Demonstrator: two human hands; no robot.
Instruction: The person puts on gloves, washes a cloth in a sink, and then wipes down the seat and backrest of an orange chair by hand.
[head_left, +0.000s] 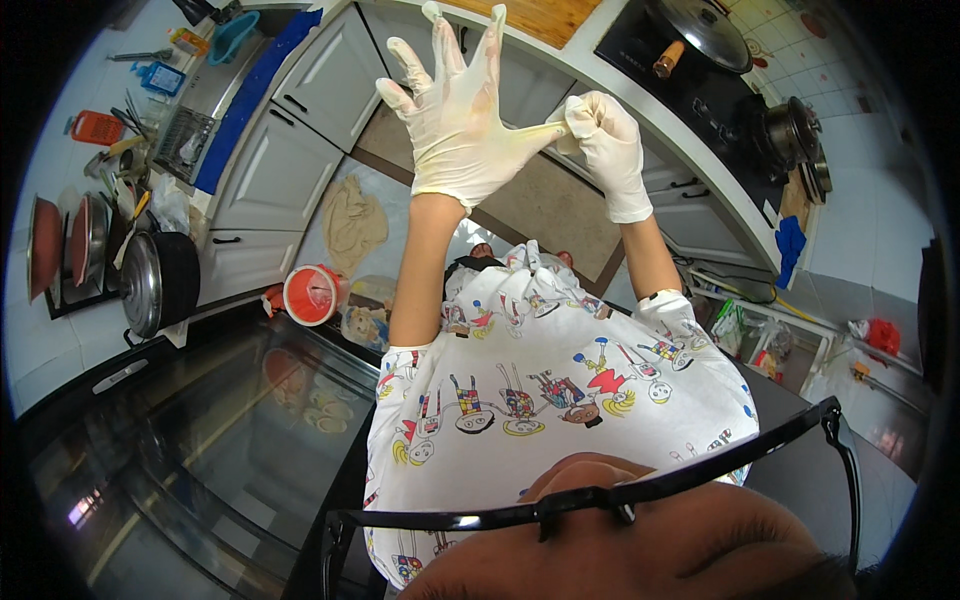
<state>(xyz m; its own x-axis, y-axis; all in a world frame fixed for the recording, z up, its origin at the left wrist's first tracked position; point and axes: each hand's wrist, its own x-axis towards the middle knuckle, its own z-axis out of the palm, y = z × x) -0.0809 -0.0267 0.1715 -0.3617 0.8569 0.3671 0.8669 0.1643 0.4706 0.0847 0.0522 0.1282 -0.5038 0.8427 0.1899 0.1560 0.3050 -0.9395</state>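
Note:
Both of my hands wear thin, off-white disposable gloves and are raised in front of me. My left hand (465, 124) is spread wide, fingers apart and pointing up, with the loose glove wrinkled along them. My right hand (609, 154) is curled into a fist and pinches the thumb tip of the left glove. That thumb part (536, 139) is stretched out sideways between the hands. The cuff of the left glove (442, 191) ends at the wrist, and so does the right cuff (630, 214). My right fingertips are hidden behind its curled knuckles.
At right, a black stovetop (705, 127) carries a lidded pan (701, 34) and a pot (791, 131). A sink (247, 60) and a lidded black pot (161, 281) are at left. On the floor lie a beige cloth (354, 221) and a red bucket (311, 295).

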